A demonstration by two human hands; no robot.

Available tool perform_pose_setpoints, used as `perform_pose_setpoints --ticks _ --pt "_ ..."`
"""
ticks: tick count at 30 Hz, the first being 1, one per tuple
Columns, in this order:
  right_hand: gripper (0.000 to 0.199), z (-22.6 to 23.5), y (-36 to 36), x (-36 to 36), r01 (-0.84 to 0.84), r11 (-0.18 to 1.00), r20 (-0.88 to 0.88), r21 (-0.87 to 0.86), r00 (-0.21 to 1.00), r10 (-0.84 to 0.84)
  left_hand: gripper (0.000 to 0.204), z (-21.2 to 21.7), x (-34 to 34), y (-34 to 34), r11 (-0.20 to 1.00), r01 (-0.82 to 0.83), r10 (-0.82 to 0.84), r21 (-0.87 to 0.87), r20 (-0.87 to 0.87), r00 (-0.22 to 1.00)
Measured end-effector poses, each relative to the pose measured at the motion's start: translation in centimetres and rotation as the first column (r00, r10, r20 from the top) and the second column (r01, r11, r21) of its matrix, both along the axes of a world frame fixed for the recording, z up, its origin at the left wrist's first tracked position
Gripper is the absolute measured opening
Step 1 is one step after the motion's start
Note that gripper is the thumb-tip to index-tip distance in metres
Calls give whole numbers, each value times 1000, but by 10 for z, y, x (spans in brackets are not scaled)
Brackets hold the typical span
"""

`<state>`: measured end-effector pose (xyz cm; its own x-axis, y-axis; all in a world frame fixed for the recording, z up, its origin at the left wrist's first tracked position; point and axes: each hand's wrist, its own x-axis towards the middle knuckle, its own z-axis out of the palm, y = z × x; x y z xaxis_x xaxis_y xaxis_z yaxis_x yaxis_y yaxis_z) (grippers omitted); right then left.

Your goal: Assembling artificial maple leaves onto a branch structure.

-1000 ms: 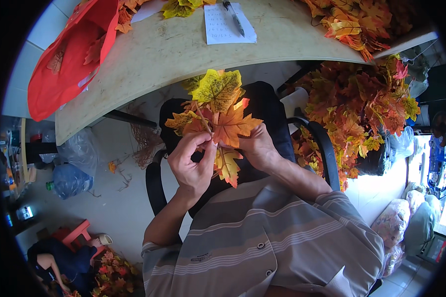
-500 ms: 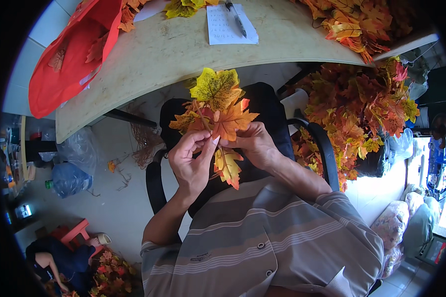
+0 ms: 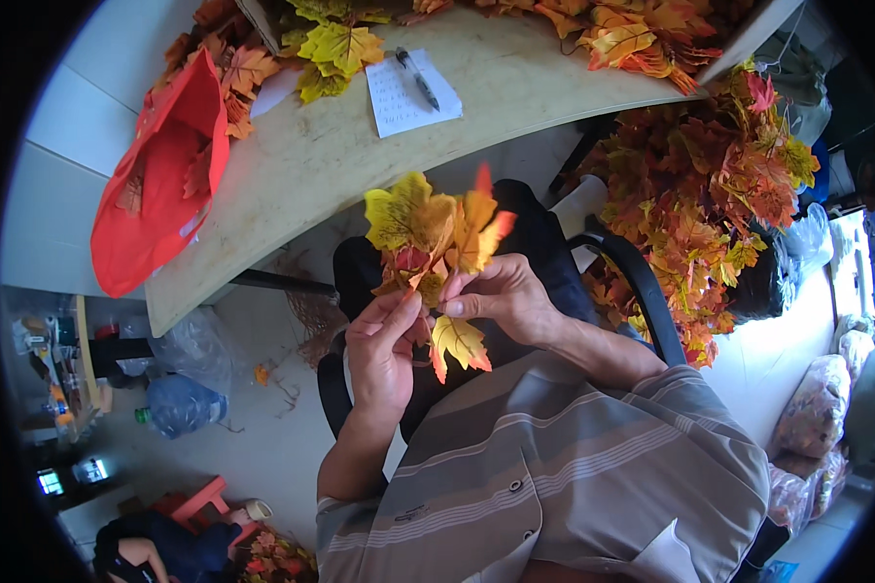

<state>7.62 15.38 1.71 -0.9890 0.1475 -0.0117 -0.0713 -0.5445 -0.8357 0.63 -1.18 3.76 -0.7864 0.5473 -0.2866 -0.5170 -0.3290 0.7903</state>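
Observation:
Between my two hands, above my lap, is a small spray of artificial maple leaves (image 3: 433,228) in yellow, orange and red. My left hand (image 3: 384,340) pinches it near its stem, thumb against the fingers. With thumb and forefinger, my right hand (image 3: 506,301) grips the spray from the other side, just under an orange leaf. A yellow leaf with red tips (image 3: 459,345) hangs below the fingers. The stem itself is mostly hidden by leaves and fingertips.
Ahead is a table (image 3: 292,185) bearing a red fabric bag (image 3: 160,194), paper (image 3: 408,107), a pen (image 3: 418,83) and heaped leaves (image 3: 642,34). A leaf garland (image 3: 690,214) hangs right, beside the chair armrest (image 3: 642,282). A person (image 3: 170,544) sits at lower left.
The spray has turned in my hands, its upper leaves now spread and a red-tipped one raised. My right hand has come slightly lower. The whole view has shifted and tilted.

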Motion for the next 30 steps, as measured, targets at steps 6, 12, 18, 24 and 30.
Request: perform_pose_setpoints --ticks 6,12,18,24,30 --pt "8 4 0 8 58 998 -94 -2 994 -58 11 20 4 3 999 -36 34 -8 -177 984" --pt "16 14 3 14 217 969 -183 117 964 -194 11 35 11 17 999 -40 27 -29 -345 938" --pt "17 28 7 21 304 939 -219 160 939 -267 13 33 19 30 998 -47 23 -50 -408 913" --pt "18 24 10 22 310 938 -203 156 939 -277 13 28 19 35 998 -40 17 -49 -397 918" --pt "17 26 9 22 334 915 -167 226 939 -301 13 24 19 35 993 -76 30 -87 -441 897"
